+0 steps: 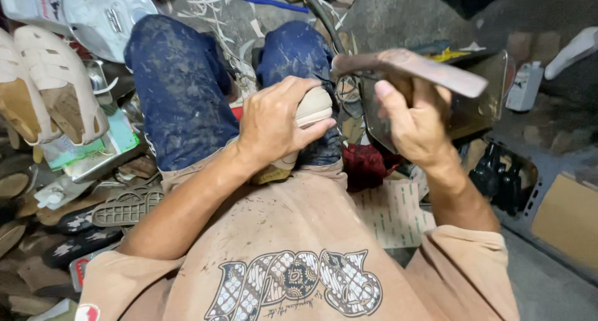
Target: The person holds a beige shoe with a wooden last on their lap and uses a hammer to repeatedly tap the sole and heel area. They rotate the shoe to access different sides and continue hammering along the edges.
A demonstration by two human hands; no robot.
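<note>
Sitting with knees up, the person works over a lap covered by a tan printed shirt (299, 259) and stained blue trousers (180, 84). Nearest the body, the left hand (274, 118) is wrapped closed over a beige shoe sole (311, 109), pinning it against the right knee; the sole's long axis runs from the lap up and to the right, its rounded end poking out past the fingers toward the other hand. Just right of it and slightly higher, the right hand (414, 122) is clenched round the handle of a flat, dark metal tool (411, 69), whose long head lies nearly level, stretching from above the sole's tip out to the right. Sole and tool head sit close together, and whether they touch cannot be told. Farther left lie pale woven sandals (53, 78) and a brown sandal sole (124, 206); beyond the knees, grey concrete floor (398, 16).
</note>
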